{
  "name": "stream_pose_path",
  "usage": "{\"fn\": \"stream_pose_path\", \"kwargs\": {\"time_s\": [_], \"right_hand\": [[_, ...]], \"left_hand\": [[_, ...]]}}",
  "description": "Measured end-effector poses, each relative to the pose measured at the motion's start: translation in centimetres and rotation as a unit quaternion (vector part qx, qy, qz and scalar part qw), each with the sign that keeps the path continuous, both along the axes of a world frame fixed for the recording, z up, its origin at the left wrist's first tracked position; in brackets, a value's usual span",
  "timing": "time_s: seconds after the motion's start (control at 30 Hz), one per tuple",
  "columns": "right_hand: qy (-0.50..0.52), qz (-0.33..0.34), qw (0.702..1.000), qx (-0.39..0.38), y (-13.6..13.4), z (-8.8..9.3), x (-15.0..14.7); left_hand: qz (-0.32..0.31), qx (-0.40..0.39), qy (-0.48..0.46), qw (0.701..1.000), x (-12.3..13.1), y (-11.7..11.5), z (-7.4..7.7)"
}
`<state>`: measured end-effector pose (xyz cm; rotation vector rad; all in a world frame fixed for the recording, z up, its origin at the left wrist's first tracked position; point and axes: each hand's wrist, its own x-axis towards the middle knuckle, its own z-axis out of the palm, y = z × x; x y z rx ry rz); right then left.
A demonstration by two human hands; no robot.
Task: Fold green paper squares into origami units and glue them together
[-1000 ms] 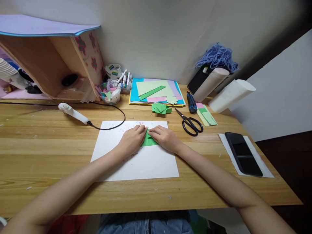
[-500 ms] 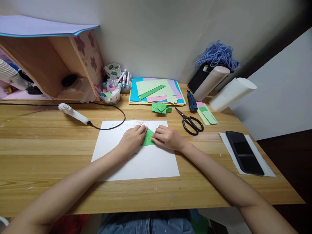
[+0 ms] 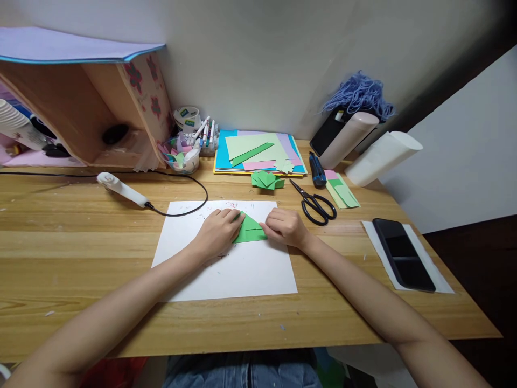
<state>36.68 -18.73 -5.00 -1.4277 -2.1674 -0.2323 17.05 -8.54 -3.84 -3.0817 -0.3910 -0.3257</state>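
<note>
A folded green paper [image 3: 251, 230], roughly triangular, lies on a white sheet [image 3: 242, 275] on the wooden table. At its left side my left hand [image 3: 218, 230] presses on it, fingers together and partly covering that edge. My right hand [image 3: 285, 227] has its fingers curled and pinches the paper's right corner. Just beyond the white sheet sits a folded green paper piece [image 3: 267, 181]. Black-handled scissors [image 3: 318, 207] lie to the right of that piece, their tips pointing away to the left.
A white glue gun [image 3: 121, 189] with a black cable lies at the left. Stacked coloured paper [image 3: 222, 156], a tub of scraps [image 3: 181, 156] and a blue cutter [image 3: 318, 171] stand behind. A phone [image 3: 404, 253] lies at the right; a large box [image 3: 149, 102] stands back left.
My right hand has slid right along the green paper to its corner, so more of the paper shows. My left hand has stayed nearly in place.
</note>
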Motion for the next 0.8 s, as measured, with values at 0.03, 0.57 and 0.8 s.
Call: {"fn": "stream_pose_path", "kwargs": {"time_s": [0.03, 0.57, 0.8], "right_hand": [[0.027, 0.000, 1.000, -0.015, 0.09, 0.03, 0.04], [0.055, 0.047, 0.989, -0.129, 0.68, 0.48, -0.34], [0.063, 0.047, 0.988, -0.129, 0.63, 0.63, -0.33]], "left_hand": [[-0.006, -0.003, -0.012, 1.000, -0.11, 0.09, -0.04], [0.200, -0.184, -0.120, 0.955, -0.39, 0.26, -0.27], [0.238, -0.195, -0.142, 0.941, -0.37, 0.17, -0.38]]}}
